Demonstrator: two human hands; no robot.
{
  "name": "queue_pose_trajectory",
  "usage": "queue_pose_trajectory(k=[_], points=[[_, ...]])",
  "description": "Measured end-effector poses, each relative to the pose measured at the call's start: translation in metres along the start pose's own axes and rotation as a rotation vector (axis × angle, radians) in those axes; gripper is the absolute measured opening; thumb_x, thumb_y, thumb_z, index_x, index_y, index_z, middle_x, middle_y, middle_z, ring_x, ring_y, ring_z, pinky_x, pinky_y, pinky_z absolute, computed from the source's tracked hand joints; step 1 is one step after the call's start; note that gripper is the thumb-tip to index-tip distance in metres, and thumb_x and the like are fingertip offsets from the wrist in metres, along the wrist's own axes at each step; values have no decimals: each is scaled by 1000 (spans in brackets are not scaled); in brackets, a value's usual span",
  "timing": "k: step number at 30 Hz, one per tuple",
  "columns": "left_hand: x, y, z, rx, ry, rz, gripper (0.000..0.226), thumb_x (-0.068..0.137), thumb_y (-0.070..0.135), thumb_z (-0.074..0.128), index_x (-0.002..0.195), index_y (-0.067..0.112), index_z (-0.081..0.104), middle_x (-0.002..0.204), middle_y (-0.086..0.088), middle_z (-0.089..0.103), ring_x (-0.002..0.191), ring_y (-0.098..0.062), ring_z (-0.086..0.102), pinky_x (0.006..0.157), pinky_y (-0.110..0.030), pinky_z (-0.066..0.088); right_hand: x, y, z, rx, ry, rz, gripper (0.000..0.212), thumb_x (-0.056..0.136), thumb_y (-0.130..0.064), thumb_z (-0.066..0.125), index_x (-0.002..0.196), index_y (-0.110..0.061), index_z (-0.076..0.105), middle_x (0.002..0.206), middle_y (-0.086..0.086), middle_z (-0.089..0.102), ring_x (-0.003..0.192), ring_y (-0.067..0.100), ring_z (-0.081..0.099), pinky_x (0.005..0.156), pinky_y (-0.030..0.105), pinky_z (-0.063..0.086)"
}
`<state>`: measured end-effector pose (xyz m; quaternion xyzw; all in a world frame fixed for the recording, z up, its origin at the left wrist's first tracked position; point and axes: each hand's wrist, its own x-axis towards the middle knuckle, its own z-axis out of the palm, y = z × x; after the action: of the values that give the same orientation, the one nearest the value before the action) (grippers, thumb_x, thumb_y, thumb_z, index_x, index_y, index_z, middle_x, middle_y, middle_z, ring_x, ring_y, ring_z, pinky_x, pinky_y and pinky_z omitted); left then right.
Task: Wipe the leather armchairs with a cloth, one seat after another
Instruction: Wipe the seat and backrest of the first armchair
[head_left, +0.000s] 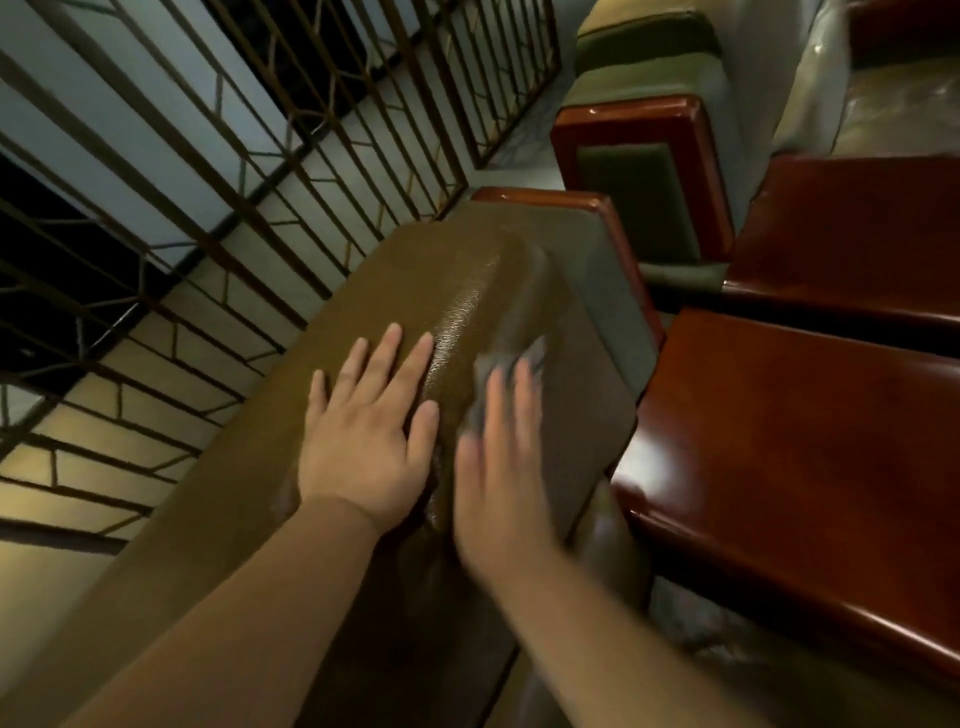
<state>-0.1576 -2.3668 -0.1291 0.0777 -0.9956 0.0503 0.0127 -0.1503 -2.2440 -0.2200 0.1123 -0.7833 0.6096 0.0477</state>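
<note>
Left hand (363, 447) flat, fingers spread, resting on brown leather armchair back (467, 291). Right hand (498, 467) motion-blurred, fingers extended, pressing grey cloth (506, 371) onto same backrest. Glossy wooden armrests (779, 441) to the right.

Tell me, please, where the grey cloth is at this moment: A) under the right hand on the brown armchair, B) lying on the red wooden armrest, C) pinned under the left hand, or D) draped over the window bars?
A: the cloth shows from under the blurred right hand on the armchair, while the left hand lies flat and bare beside it.
</note>
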Motion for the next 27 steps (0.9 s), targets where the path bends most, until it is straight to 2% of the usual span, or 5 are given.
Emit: queue_pose_trajectory(k=[4,9,14,21,27], points=[[0,-2,5,21,49,11,62,103,61,15,163,53,-3,175,15,1,162,-13,-2,131,-55,7,-24,28,1,-59,-50,-94,60,110,-40,26,166,-26,9,174,-4,-6,160,24,-10,127,56,16],[0,0,8,56,59,2,67,101,62,17,165,49,1,175,10,8,162,-21,6,130,-57,11,133,34,-41,29,91,74,57,112,-38,29,166,-24,15,174,-2,2,159,17,-11,130,49,5],[0,1,8,88,50,-4,71,100,62,21,167,43,11,175,3,18,161,-30,15,128,-61,16,97,68,-20,81,227,133,56,112,-36,31,165,-24,18,174,-6,8,160,12,-1,130,34,5],[0,5,8,137,51,-34,76,98,73,21,166,43,4,175,3,14,161,-29,15,128,-61,17,49,119,-18,174,282,638,52,113,-31,32,163,-22,26,173,-2,16,159,13,7,125,23,4],[1,10,6,116,83,-42,82,91,70,29,166,37,18,172,-2,26,157,-34,26,124,-65,24,119,35,-35,118,131,-46,53,112,-29,33,163,-15,26,173,1,14,159,13,4,130,34,6]])
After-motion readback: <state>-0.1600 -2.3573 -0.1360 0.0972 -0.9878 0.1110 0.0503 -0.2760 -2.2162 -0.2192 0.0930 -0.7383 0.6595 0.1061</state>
